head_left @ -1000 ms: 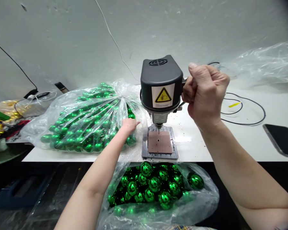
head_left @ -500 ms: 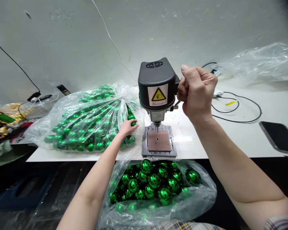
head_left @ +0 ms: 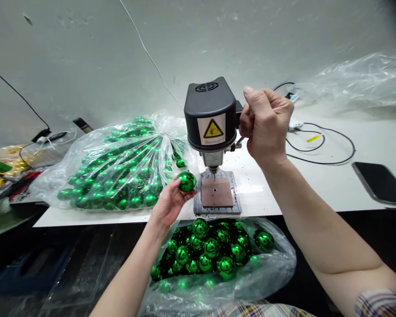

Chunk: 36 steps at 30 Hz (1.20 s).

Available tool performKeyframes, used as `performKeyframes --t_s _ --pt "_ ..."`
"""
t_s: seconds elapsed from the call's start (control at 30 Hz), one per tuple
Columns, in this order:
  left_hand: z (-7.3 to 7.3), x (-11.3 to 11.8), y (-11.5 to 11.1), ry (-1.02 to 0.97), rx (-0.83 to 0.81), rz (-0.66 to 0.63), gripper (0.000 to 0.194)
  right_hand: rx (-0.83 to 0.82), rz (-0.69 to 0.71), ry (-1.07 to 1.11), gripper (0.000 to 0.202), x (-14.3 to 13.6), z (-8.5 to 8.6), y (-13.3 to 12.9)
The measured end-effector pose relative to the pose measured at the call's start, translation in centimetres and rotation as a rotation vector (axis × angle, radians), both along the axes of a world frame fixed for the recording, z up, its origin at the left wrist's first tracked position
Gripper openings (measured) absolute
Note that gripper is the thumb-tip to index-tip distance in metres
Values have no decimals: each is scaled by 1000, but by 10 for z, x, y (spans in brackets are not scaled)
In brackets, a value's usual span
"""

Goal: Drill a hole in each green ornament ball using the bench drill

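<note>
My left hand point(head_left: 172, 200) holds a shiny green ball point(head_left: 186, 181) by its left side, just left of the drill press base. My right hand point(head_left: 267, 121) is closed round the lever at the side of the black drill press point(head_left: 210, 112); the fingers hide most of the grip. Under the thin bit, a brown square plate point(head_left: 217, 199) with a small hole lies on the grey base. A tied clear bag point(head_left: 119, 169) full of green balls rests on the left. Below the table edge, an open clear bag point(head_left: 273, 273) holds several larger-looking green balls.
A phone point(head_left: 381, 182) lies on the white table point(head_left: 264, 202) at the right. Black cable point(head_left: 345, 160) loops behind it, near crumpled clear plastic point(head_left: 366, 81). Gold balls point(head_left: 20, 165) are at the far left. Dark specks are scattered round the drill base.
My left hand has come away from the opening of the tied bag, towards me, and now has a green ball in its fingers. My right hand stays on the lever.
</note>
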<state>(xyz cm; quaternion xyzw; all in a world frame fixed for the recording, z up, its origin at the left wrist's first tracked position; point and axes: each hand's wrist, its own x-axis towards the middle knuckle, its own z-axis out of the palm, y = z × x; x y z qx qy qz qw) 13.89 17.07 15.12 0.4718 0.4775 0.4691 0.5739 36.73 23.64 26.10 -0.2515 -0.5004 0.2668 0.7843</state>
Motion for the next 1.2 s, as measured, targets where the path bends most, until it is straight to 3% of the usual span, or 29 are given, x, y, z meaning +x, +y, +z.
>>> performKeyframes --t_s 0.1,0.17,0.27,0.37,0.5,0.7,0.9,1.1,1.2 --pt "-16 13 -9 -104 -130 -45 47 -19 -9 21 57 -1 2 -2" --pt "-32 20 -10 -67 -132 -41 52 -48 -8 17 57 -2 4 -2" --pt "-52 28 -4 133 2 -24 56 -76 -9 -5 58 -2 4 -1" --pt "-62 30 7 352 138 -51 55 -63 -16 -21 60 -1 4 -1" --pt "-64 30 21 413 152 -119 63 -58 -22 -33 63 -1 5 -2" --pt "-69 35 33 350 162 -98 53 -64 -22 -42 64 -1 5 -1" --pt "-77 41 39 395 183 -83 59 -68 -27 -36 66 -1 5 -1" --pt "-70 51 31 591 417 -124 50 -76 -7 -18 68 -2 9 -5" --pt "-71 55 29 642 445 -104 47 -79 7 -7 68 -2 9 -5"
